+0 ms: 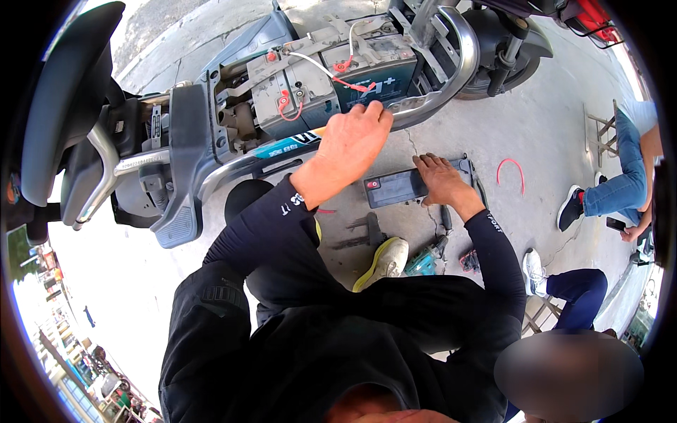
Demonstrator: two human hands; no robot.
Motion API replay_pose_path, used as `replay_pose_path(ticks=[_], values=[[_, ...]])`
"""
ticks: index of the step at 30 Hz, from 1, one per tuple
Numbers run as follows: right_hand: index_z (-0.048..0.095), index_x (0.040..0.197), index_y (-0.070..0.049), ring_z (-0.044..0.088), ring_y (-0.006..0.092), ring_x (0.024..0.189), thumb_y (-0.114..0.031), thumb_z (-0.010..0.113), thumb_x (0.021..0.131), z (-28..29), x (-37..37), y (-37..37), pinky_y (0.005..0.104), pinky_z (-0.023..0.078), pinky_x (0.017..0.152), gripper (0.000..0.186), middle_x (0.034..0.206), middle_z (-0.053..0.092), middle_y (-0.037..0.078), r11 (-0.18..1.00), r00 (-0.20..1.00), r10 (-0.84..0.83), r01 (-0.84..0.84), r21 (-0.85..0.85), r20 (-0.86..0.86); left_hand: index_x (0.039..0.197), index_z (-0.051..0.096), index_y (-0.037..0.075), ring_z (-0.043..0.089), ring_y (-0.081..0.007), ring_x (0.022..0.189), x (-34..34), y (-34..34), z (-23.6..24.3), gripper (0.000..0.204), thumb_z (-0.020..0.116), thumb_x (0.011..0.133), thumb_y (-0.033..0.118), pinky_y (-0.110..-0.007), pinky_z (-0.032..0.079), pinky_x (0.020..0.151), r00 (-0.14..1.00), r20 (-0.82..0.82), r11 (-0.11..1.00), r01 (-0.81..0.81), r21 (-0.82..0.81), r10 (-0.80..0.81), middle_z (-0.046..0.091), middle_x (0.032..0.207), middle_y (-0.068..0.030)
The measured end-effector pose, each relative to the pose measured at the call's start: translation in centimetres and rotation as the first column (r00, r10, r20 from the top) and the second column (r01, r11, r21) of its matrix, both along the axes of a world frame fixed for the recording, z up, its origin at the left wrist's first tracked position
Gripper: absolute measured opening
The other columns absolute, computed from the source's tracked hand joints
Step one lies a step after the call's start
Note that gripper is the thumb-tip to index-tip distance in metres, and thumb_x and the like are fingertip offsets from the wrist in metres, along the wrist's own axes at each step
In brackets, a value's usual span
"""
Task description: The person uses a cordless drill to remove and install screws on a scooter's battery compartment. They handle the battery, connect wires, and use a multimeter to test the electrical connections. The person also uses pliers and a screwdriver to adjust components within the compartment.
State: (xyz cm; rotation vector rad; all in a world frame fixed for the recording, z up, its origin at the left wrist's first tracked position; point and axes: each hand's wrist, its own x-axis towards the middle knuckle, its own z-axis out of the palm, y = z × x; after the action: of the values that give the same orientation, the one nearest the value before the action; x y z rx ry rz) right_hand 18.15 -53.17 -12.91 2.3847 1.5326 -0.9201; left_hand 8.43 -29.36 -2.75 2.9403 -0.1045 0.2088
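An electric scooter [176, 141] stands with its seat lifted and its battery bay exposed. Inside sit grey batteries [367, 67] joined by red and white wires [345, 74]. My left hand [349, 144] reaches up to the bay's near edge, beside the silver grab rail [451, 70]. Its fingers curl over the lower edge of the nearest mounted battery. My right hand [443, 180] grips the right end of a black battery [395, 189] lying flat on the concrete.
A teal power drill [423, 262] and dark hand tools [361, 233] lie by my yellow-soled shoe [384, 259]. A red wire loop [511, 173] lies on the ground. At right, one person in jeans [620, 187] sits by a stool [603, 130], and another's leg [575, 285] is nearer.
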Motion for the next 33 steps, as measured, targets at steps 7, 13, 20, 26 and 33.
replay_pose_path(ticks=[7,13,20,26,33], values=[[0.044,0.144,-0.001,0.057,0.0324,0.127,-0.033,0.094,0.062,-4.4,-3.8,1.8,0.0424,0.045,0.11,0.101,0.129,0.06,0.016,0.961,0.958,0.207,-0.237,0.14,0.201,0.121,0.061,0.004,0.069,-0.0276,0.093,2.0,5.4,-1.5,0.037,0.065,0.085,0.004,-0.039,0.058,0.065,0.996,0.069,0.981,-0.068,0.179,0.057,0.061,0.105,-0.0081],[0.045,0.14,-0.007,0.061,0.0323,0.115,-0.028,0.092,0.065,-4.2,-3.6,2.2,0.0418,0.051,0.096,0.091,0.121,0.061,0.013,0.922,0.919,0.219,-0.305,0.238,0.328,0.105,0.068,0.007,0.067,-0.0294,0.098,-0.8,6.5,0.2,0.017,0.064,0.089,0.003,-0.042,0.056,0.07,0.988,0.104,0.993,-0.11,-0.045,0.115,0.06,0.108,-0.0081],[0.042,0.146,-0.011,0.064,0.0338,0.111,-0.016,0.086,0.068,-4.5,-3.0,3.0,0.0453,0.051,0.096,0.09,0.122,0.061,0.013,0.981,0.981,0.191,-0.192,0.022,0.041,0.108,0.071,0.006,0.063,-0.0296,0.105,-3.8,9.2,1.8,0.033,0.058,0.081,-0.008,-0.043,0.056,0.078,0.999,-0.033,0.996,-0.041,-0.08,0.038,0.06,0.116,-0.0073],[0.039,0.149,-0.011,0.064,0.0342,0.111,-0.018,0.088,0.068,-3.9,-3.1,3.1,0.0439,0.05,0.097,0.095,0.123,0.06,0.014,0.983,0.983,0.178,-0.18,0.047,0.044,0.114,0.068,0.006,0.065,-0.0294,0.101,-3.4,9.2,1.4,0.037,0.058,0.081,-0.007,-0.041,0.056,0.076,0.995,0.097,0.99,0.001,-0.142,0.013,0.061,0.116,-0.007],[0.033,0.154,-0.005,0.061,0.0327,0.117,-0.028,0.093,0.063,-4.3,-2.9,2.0,0.0439,0.048,0.102,0.111,0.129,0.058,0.014,0.958,0.977,0.176,-0.199,0.207,0.124,0.11,0.068,0.007,0.067,-0.0246,0.097,-0.6,5.9,0.0,0.031,0.065,0.08,0.0,-0.039,0.057,0.068,0.988,0.152,0.996,0.049,-0.074,-0.037,0.062,0.111,-0.0052]])
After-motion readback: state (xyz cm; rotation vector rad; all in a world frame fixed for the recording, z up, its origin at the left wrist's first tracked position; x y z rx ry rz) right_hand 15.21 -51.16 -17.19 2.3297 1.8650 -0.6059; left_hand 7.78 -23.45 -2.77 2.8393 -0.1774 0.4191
